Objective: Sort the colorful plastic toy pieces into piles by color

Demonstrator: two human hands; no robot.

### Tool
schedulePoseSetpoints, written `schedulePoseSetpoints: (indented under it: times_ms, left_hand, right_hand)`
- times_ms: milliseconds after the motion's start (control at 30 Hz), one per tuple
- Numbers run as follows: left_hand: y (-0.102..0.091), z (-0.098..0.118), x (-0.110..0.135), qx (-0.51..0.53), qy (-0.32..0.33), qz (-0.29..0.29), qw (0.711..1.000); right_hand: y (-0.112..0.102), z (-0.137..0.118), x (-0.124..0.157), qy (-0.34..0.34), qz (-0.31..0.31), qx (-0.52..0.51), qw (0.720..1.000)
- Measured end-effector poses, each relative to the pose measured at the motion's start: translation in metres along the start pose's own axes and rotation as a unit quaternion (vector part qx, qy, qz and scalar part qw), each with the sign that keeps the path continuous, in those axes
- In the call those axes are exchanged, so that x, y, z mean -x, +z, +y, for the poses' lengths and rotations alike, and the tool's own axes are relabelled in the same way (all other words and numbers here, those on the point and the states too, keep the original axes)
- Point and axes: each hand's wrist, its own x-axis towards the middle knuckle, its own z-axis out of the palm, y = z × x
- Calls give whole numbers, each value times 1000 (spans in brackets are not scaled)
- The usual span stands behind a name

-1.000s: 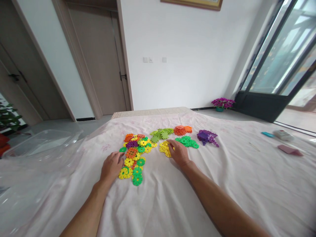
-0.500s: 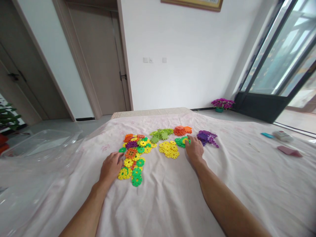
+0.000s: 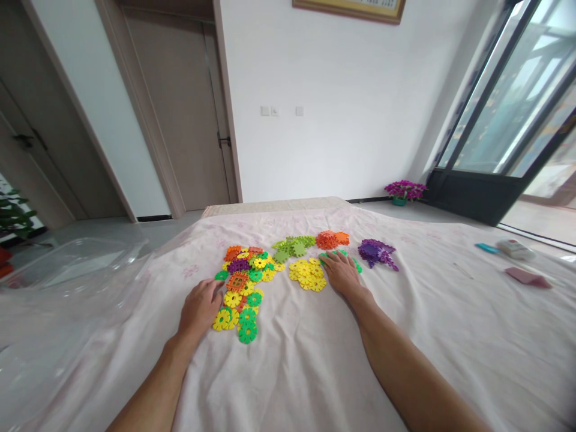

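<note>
A pale pink sheet covers a flat surface filling the lower half of the frame, with plastic snowflake discs spread near its centre. The left hand lies palm down at centre left, fingers loosely curled, its fingertips touching the left edge of a mixed pile of yellow, green, orange and purple discs; it grips nothing that can be seen. The right hand lies flat at centre, fingers spread forward over the green pile, hiding most of it; whether it grips a disc cannot be told. Just left of that hand sits the yellow pile. Above it, farther away, lie a light green pile and an orange pile. A purple pile sits just right of the right hand. At far left lies clear plastic wrap. Small items rest at the right edge. Doors, a white wall and a window fill the upper half of the frame.
</note>
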Motion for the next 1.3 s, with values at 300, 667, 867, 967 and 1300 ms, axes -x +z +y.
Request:
schedulePoseSetpoints:
  times_ms: [300,667,867,967,1300]
  left_hand:
    - [2,-3,0,-7,7,10,1000]
    - [0,0,1,-6,9,13,1000]
    - [-1,1,1,0,3,9,1000]
    - [-2,2,1,1,3,9,1000]
    - [-2,3,1,-2,1,10,1000]
  right_hand:
    - [6,8,-1,56,26,8,998]
    - [-9,-14,7,-63,-12,-57,996]
    - [-12,-18,10,-71,-13,-70,995]
    - [-18,-23,11,-65,26,-61,996]
    - [-30,-101,30,-283,59,-181,940]
